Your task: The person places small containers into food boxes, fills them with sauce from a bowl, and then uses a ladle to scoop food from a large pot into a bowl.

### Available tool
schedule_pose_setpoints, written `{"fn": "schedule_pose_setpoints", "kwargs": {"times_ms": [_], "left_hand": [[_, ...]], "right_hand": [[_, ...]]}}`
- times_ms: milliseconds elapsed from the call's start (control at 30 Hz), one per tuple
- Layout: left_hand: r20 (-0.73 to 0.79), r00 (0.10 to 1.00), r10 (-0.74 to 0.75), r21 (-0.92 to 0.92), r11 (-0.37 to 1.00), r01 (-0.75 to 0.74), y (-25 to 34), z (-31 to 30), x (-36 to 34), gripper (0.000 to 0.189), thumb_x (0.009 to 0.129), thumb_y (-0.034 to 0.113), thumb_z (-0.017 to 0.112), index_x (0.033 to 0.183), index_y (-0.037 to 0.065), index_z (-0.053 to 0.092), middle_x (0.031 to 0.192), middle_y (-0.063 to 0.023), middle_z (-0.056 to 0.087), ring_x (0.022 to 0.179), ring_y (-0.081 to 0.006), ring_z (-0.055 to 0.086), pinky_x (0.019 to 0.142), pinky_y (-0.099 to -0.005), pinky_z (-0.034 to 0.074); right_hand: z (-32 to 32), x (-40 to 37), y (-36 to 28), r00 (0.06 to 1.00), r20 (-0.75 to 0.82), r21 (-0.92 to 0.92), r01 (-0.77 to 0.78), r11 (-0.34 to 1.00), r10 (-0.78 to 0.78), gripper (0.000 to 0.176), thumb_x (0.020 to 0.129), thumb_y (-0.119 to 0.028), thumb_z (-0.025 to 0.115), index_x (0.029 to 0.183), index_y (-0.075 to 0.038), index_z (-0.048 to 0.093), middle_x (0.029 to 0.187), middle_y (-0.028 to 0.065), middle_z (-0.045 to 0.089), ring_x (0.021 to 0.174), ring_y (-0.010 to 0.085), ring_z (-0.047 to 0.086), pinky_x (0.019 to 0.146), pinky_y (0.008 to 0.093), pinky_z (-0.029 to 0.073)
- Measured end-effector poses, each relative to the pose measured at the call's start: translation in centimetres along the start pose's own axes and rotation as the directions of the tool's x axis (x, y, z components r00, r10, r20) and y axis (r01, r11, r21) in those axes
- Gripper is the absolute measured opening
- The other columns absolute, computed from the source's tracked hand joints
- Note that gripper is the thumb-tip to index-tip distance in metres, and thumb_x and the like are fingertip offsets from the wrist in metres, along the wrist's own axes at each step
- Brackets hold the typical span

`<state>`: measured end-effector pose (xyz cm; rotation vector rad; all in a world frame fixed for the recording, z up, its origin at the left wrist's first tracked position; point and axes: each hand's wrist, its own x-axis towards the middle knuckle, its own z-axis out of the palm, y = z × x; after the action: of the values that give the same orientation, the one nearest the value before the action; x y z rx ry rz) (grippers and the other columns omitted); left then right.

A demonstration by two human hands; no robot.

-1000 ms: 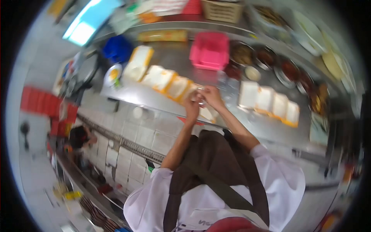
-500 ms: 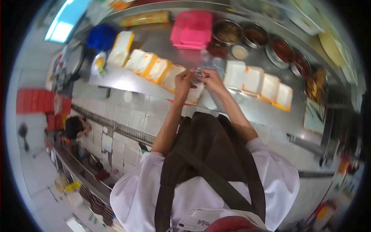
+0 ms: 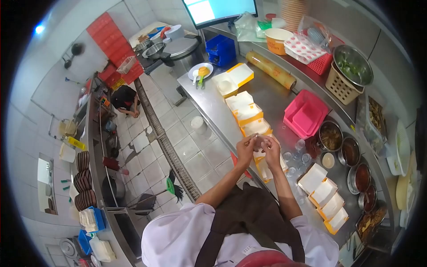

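My left hand (image 3: 246, 150) and my right hand (image 3: 271, 149) are close together over the counter, fingers closed around a small clear plastic cup (image 3: 259, 141). Its contents, if any, cannot be made out. Below the hands runs a row of open white-and-yellow takeaway boxes (image 3: 242, 109). Several similar clear cups (image 3: 306, 158) stand on the steel just right of my right hand. A second group of open boxes (image 3: 324, 193) lies further right. Beyond the hands is a stack of pink plastic baskets (image 3: 307, 113).
Metal bowls of food (image 3: 331, 135) line the counter's back, near a roll of film (image 3: 270, 70). A plate with utensils (image 3: 200, 72) and a blue bin (image 3: 220, 50) stand at the far end. Another person (image 3: 125, 99) crouches by the floor drain (image 3: 158, 129).
The head view has turned left, bringing the screen, pot and floor further into sight. Both hands keep hold of the small clear cup, fingers still close together.
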<state>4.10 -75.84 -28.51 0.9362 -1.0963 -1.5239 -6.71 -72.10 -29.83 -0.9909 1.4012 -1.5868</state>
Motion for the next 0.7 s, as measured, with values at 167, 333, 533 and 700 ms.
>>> {"fn": "schedule_pose_setpoints", "kwargs": {"times_ms": [167,333,533,700], "left_hand": [[-0.015,0.993,0.115,0.035,0.993,-0.115,-1.0,-3.3,1.9,0.022,0.086,0.009,0.059,0.105,-0.002,0.063,0.089,-0.0070,0.061,0.071,-0.0116,0.060,0.053,-0.0226,0.049],[-0.093,0.979,0.183,0.057,0.982,-0.178,0.5,-7.5,4.9,0.020,0.085,0.006,0.059,0.103,-0.002,0.064,0.089,-0.0071,0.060,0.071,-0.0126,0.061,0.054,-0.0230,0.050],[-0.288,0.951,0.110,0.089,0.992,-0.088,3.1,-15.4,6.6,0.028,0.085,0.015,0.061,0.105,-0.005,0.062,0.088,-0.0102,0.065,0.073,-0.0150,0.063,0.058,-0.0248,0.050],[-0.425,0.905,0.018,0.029,1.000,-0.007,2.1,-24.2,5.9,0.029,0.086,0.015,0.060,0.108,-0.004,0.061,0.083,-0.0073,0.065,0.069,-0.0127,0.060,0.052,-0.0246,0.048]], "right_hand": [[2.9,3.1,0.1,1.000,-0.002,-0.196,-0.013,0.980,0.013,0.022,0.086,-0.014,0.055,0.094,0.004,0.063,0.067,0.0056,0.061,0.057,0.0104,0.054,0.052,0.0256,0.044],[8.1,8.2,-1.3,0.977,0.206,-0.472,0.151,0.869,-0.058,0.029,0.080,-0.027,0.063,0.074,0.002,0.064,0.062,0.0119,0.061,0.056,0.0172,0.057,0.054,0.0310,0.045],[18.5,28.2,-12.7,0.645,0.293,-0.495,0.734,0.465,-0.706,0.073,0.078,-0.039,0.064,0.131,-0.002,0.030,0.116,0.0226,0.053,0.103,0.0383,0.054,0.087,0.0418,0.043],[23.9,44.8,-25.7,0.637,0.234,-0.741,0.606,0.289,-0.734,0.090,0.076,-0.040,0.065,0.138,0.002,0.015,0.139,0.0215,0.032,0.106,0.0396,0.052,0.088,0.0425,0.044]]}}
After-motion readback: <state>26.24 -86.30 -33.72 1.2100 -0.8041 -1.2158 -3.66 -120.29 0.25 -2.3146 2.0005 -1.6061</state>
